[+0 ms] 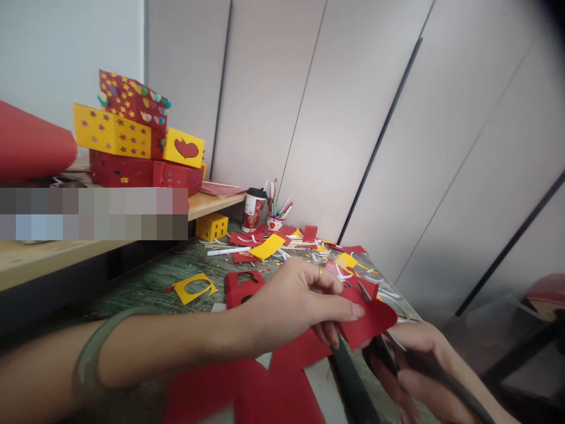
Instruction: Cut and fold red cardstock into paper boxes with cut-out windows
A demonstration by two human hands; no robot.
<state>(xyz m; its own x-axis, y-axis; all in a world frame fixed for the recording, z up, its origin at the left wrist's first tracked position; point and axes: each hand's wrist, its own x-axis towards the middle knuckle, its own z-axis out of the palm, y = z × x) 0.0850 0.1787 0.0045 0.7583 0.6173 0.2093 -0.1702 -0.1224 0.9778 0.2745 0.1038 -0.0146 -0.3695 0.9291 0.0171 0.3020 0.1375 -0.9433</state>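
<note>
My left hand [293, 297], with a ring on one finger and a green bangle on the wrist, pinches a piece of red paper [378, 318] between thumb and fingers. The paper has a rounded edge on its right side. In my right hand [417, 359] is a pair of scissors [388, 353], its blades at the red paper; how far they are apart I cannot tell. Below my hands lie larger red sheets [282, 388]. A dark long object [353, 383] runs beneath the paper, its kind unclear.
Paper scraps, including a yellow cut-out [183, 291], litter the green table [154, 294]. Toward the back stand a lidded paper cup [254, 209], a pen holder [276, 222] and a small yellow box [212, 227]. Decorated boxes [132, 138] are stacked on a wooden shelf [216, 206] at left.
</note>
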